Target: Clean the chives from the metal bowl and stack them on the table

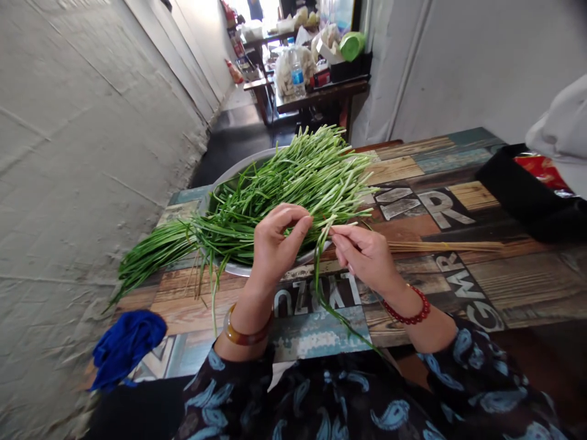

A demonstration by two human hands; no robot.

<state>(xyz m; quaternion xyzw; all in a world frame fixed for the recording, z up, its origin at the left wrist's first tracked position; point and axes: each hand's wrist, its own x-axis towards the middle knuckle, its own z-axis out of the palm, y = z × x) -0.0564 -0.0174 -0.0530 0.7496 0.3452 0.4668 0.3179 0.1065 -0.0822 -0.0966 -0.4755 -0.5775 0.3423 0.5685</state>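
A heap of green garlic chives point(293, 177) fills a metal basin point(238, 164), pale stem ends pointing to the right. My right hand point(367, 253), with a red bead bracelet, pinches a few garlic chives point(317, 263) by their pale ends; their leaves hang over the basin's rim and onto the table. At the near side of the heap is my left hand point(279, 238), its thumb and forefinger brought together. What lies between those fingertips is hard to make out. Several thin bamboo skewers point(444, 246) lie on the table just beyond my right hand.
The wood-patterned table point(513, 287) carries a blue cloth point(131, 342) at the left and a black box point(518, 195) at the right. More chives point(156, 253) spill past the basin's left. Behind stands a cluttered table with a water bottle point(297, 76). A rough wall point(82, 153) borders the left.
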